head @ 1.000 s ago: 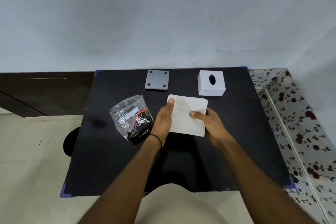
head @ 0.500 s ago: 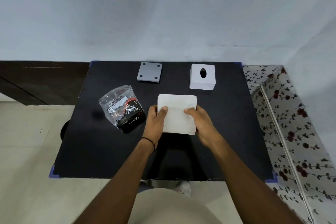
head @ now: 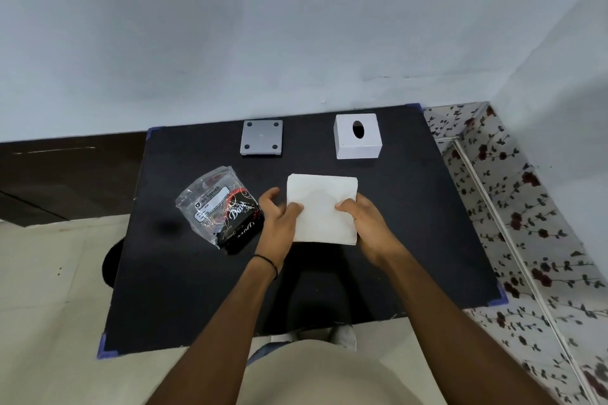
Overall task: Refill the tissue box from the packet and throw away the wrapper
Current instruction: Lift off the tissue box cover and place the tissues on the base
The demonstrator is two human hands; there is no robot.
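A white stack of tissues [head: 322, 200] is held flat above the middle of the black table [head: 184, 289]. My left hand [head: 278, 219] grips its left edge, thumb on top. My right hand [head: 365, 222] grips its right edge the same way. The emptied clear and black wrapper [head: 223, 207] lies crumpled on the table just left of my left hand. The white tissue box cover [head: 358, 136], with an oval slot on top, stands at the back right. Its grey base plate [head: 262, 142] with round feet lies apart at the back centre.
The table stands against a pale wall; its corners are taped blue. A dark stool [head: 110, 261] shows under the left edge. A floral-tiled ledge [head: 513, 214] runs along the right side. My feet are partly visible below the near edge.
The tissue stack has settled squarer between both hands, and my thumbs have slid further onto its top. The view shifted, so the table sits lower and more centred.
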